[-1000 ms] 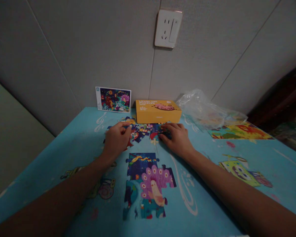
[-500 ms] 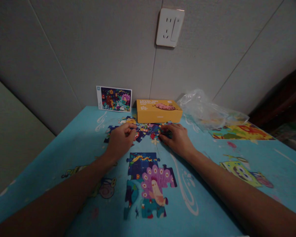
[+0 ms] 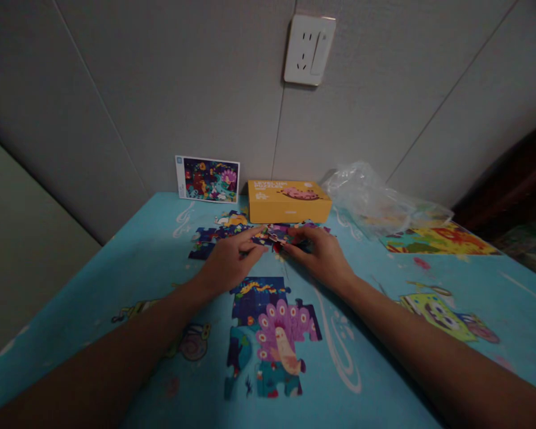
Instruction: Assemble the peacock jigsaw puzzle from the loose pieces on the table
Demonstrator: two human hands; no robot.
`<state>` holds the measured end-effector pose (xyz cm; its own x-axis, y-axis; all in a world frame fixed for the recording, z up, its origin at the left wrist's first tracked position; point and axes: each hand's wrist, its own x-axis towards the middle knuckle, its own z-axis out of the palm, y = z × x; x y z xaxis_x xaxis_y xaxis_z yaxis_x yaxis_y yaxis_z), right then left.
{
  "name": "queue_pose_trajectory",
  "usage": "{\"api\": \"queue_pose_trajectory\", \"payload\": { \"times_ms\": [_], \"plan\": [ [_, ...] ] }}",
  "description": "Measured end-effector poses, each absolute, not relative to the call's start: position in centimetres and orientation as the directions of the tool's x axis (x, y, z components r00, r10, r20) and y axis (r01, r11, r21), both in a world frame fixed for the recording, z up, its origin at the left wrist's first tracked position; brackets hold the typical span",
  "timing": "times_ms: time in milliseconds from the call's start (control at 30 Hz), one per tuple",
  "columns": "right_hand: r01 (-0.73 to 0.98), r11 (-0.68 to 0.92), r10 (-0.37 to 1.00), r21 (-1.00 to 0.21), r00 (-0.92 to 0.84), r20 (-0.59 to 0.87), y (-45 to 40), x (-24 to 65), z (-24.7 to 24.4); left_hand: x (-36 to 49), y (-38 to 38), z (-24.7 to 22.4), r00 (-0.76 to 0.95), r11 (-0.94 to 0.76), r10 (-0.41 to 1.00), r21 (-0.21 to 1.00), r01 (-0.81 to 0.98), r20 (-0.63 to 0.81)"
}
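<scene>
Loose jigsaw pieces (image 3: 205, 235) lie in a jumbled band across the far part of the table. My left hand (image 3: 232, 259) reaches over them, index finger stretched out and thumb apart, with nothing visibly gripped. Close to its fingertips, my right hand (image 3: 319, 253) pinches a puzzle piece (image 3: 277, 239) between thumb and fingers; the piece looks slightly tilted and its far side is hidden. Nearer to me lies a joined puzzle section (image 3: 277, 316) with a pink-purple peacock and dark blue pieces, its edges uneven. Neither hand touches that section.
Behind the pieces stands a yellow puzzle box (image 3: 289, 210). A picture card (image 3: 209, 180) leans on the wall to its left. To the right are a clear plastic bag (image 3: 366, 196) and a yellow-orange picture sheet (image 3: 442, 239). A blue cartoon cloth (image 3: 161, 381) covers the table.
My left hand has moved right and its fingers have straightened out of a pinch. The right hand has shifted slightly left, with a piece now showing at its fingertips.
</scene>
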<state>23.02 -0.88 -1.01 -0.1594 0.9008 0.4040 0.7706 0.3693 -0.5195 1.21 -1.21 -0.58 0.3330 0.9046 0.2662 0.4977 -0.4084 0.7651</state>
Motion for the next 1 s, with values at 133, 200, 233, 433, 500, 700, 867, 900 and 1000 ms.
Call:
{"api": "queue_pose_trajectory", "payload": {
  "times_ms": [133, 200, 233, 433, 500, 700, 867, 900, 1000],
  "plan": [
    [0.758, 0.436, 0.886, -0.486, -0.268, 0.378, -1.2, 22.75, -0.85, 1.2, -0.92, -1.06, 0.313, -0.398, 0.91, 0.786, 0.474, 0.272],
    [0.769, 0.465, 0.866, -0.439, -0.291, 0.407, -1.26, 22.77, -0.87, 1.15, -0.73, -1.27, 0.307, -0.408, 0.907, 0.784, 0.468, 0.289],
    [0.777, 0.477, 0.853, -0.41, -0.296, 0.431, -1.26, 22.81, -0.91, 1.13, -0.66, -1.34, 0.315, -0.419, 0.902, 0.778, 0.469, 0.296],
    [0.871, 0.433, 0.859, -0.234, -0.319, 0.401, -1.16, 23.14, -1.67, 1.19, -0.65, -1.24, 0.346, -0.47, 0.878, 0.736, 0.488, 0.331],
    [0.87, 0.443, 0.864, -0.215, -0.351, 0.36, -1.08, 23.19, -1.82, 1.24, -0.72, -1.17, 0.346, -0.469, 0.878, 0.737, 0.487, 0.33],
    [0.83, 0.493, 0.843, -0.261, -0.382, 0.379, -0.89, 23.23, -1.65, 1.43, -1.11, -0.73, 0.314, -0.419, 0.904, 0.751, 0.511, 0.291],
    [0.802, 0.494, 0.85, -0.335, -0.365, 0.38, -0.98, 23.0, -1.29, 1.46, -1.14, -0.61, 0.327, -0.419, 0.903, 0.743, 0.523, 0.279],
    [0.798, 0.488, 0.856, -0.353, -0.359, 0.373, -1.0, 22.93, -1.19, 1.44, -1.09, -0.65, 0.331, -0.424, 0.901, 0.738, 0.525, 0.282],
    [0.78, 0.467, 0.871, -0.415, -0.326, 0.367, -1.08, 22.76, -0.98, 1.33, -0.96, -0.79, 0.344, -0.439, 0.893, 0.733, 0.519, 0.291]
  ]
}}
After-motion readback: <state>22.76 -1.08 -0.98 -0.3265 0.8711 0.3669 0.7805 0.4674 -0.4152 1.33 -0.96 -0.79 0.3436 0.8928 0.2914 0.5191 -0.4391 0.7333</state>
